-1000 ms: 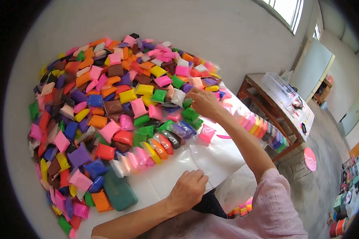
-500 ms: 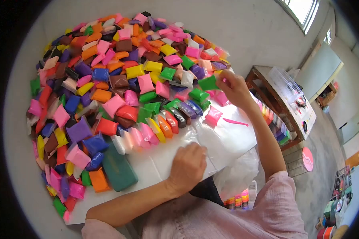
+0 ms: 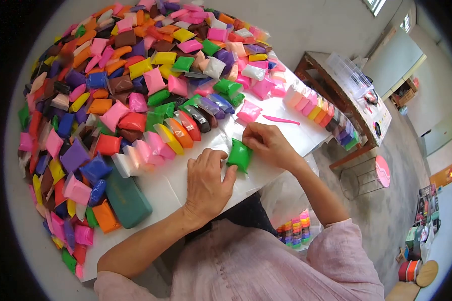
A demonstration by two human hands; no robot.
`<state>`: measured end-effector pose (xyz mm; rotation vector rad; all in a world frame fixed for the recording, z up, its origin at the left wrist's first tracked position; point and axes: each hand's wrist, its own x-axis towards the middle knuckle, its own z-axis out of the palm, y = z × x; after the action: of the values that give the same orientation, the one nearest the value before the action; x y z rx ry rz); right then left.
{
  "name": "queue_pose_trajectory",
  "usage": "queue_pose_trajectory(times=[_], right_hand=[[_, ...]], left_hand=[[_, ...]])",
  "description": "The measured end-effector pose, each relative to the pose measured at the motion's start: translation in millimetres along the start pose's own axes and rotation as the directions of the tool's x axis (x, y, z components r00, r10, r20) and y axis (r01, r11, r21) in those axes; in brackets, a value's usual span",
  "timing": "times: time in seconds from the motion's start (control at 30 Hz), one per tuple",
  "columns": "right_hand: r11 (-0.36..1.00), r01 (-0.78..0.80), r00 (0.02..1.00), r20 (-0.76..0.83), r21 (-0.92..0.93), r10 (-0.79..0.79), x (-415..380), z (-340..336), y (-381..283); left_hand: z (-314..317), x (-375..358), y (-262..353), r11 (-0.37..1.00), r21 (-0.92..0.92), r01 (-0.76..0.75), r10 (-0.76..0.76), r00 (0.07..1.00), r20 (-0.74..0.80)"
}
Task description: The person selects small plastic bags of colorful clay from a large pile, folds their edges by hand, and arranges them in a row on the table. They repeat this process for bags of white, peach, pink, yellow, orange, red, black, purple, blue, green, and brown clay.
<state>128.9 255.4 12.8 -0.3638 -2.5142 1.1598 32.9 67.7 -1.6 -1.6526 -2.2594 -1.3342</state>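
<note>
Between my hands, over the white table, is a small green clay packet in clear wrap. My right hand pinches its upper right corner. My left hand is at the packet's left side, fingers bent and thumb apart, with nothing gripped in it. Just beyond my hands, a row of packets in several colours stands on edge, among them a yellow packet. A pink packet and a pink plastic tool lie beyond my right hand.
A big heap of coloured packets covers the table's far left. A dark green box lies by its near edge. Another packet row stands at the right edge. A side table and a pink-topped stool stand to the right.
My right hand has brought the green packet from the heap's right end down towards me. My left hand has moved left and unfolded from a loose fist beside it. The view has shifted.
</note>
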Motion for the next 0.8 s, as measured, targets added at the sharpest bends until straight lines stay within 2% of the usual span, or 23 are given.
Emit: queue_pose_trajectory(times=[0.07,0.17,0.47,0.63,0.8], right_hand=[[0.998,0.056,0.994,-0.093,-0.033,-0.059,-3.0,6.5,-0.8],[0.955,0.141,0.958,-0.209,-0.260,-0.198,-9.3,16.3,0.1],[0.945,0.107,0.955,-0.232,-0.308,-0.184,-10.7,22.0,-1.2],[0.936,0.152,0.949,-0.217,-0.317,-0.228,-9.8,19.9,1.1],[0.940,0.144,0.961,-0.184,-0.310,-0.208,-8.9,16.8,-0.3]], left_hand=[[0.1,-0.1,-1.1,1.000,-0.006,0.000,0.000,1.000,0.005],[0.5,-0.5,-0.6,1.000,-0.022,-0.005,0.006,1.000,0.019],[0.6,2.0,-2.2,1.000,-0.030,-0.008,0.008,1.000,-0.002],[1.3,1.6,-2.9,0.999,-0.047,0.018,-0.019,1.000,-0.013],[-2.8,3.2,-1.4,0.997,-0.077,0.013,-0.009,0.998,0.056]])
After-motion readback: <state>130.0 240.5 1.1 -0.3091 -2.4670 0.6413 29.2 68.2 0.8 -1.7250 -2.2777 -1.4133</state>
